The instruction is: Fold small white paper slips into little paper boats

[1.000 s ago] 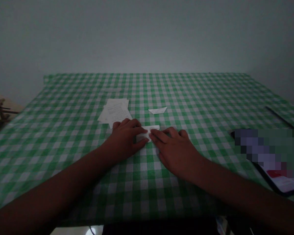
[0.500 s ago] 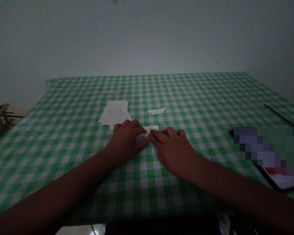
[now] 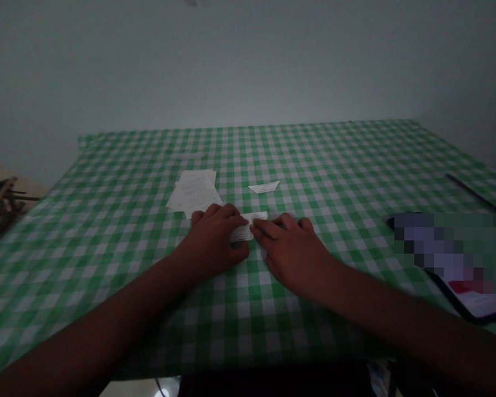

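A small folded piece of printed paper lies on the tablecloth between my hands, partly covered by fingers. My left hand holds its left side down with the index fingertip, while the thumb rests apart, just below the near edge. From the other side, my right hand pins the paper with thumb and index finger close together. Its other fingers are bent above the cloth. Just beyond the hands sits a folded paper boat shape with lines of print.
Loose printed sheets overlap beyond my left hand. A tablet-like device, its screen blurred, lies at the right, with a thin dark stick behind it. The green checked tablecloth reaches back to a plain wall.
My left thumb has drawn back toward me, off the paper, showing more of its printed face. The right hand has stayed nearly in place.
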